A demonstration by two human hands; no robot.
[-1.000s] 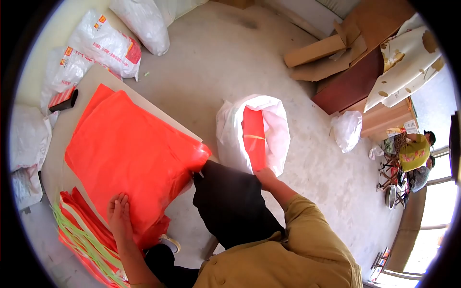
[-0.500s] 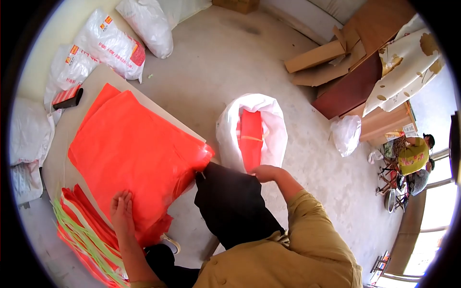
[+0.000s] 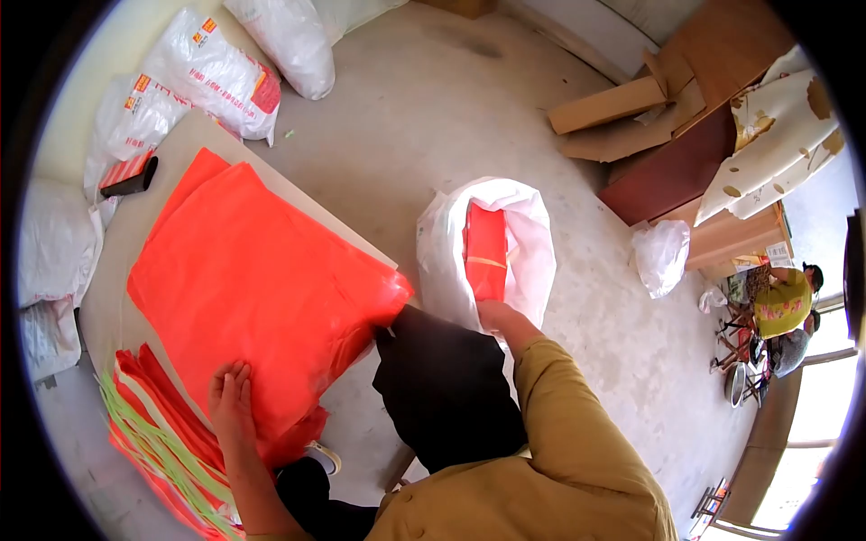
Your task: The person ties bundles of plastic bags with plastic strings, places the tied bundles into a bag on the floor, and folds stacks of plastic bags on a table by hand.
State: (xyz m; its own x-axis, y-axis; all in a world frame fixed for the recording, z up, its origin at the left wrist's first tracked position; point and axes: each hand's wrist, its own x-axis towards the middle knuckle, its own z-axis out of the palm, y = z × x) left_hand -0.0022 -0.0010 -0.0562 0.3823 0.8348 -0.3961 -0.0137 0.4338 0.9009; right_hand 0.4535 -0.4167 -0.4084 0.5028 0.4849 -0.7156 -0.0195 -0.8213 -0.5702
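A stack of flat red sheets (image 3: 244, 279) covers much of the board on the left. My left hand (image 3: 233, 403) rests at the lower edge of this stack, its fingers slightly curled and apart. Beside it, at the lower left, lies a red bundle (image 3: 149, 388) with pale green strips (image 3: 167, 460). An open white sack (image 3: 532, 243) stands on the floor at the centre, with a banded red bundle (image 3: 486, 248) inside. My right hand (image 3: 494, 316) is at the sack's near rim, close to the lower end of the banded bundle; its fingers are hidden.
Filled white bags (image 3: 221, 77) stand along the wall at upper left. A black and red object (image 3: 131, 176) lies on the board's corner (image 3: 180, 135). Cardboard (image 3: 622, 113) and a clear plastic bag (image 3: 661, 257) are at right. Two people (image 3: 783, 307) sit farther right.
My right hand has shifted from outside the sack's near rim to just inside it. My left hand has barely moved. The view has shifted slightly.
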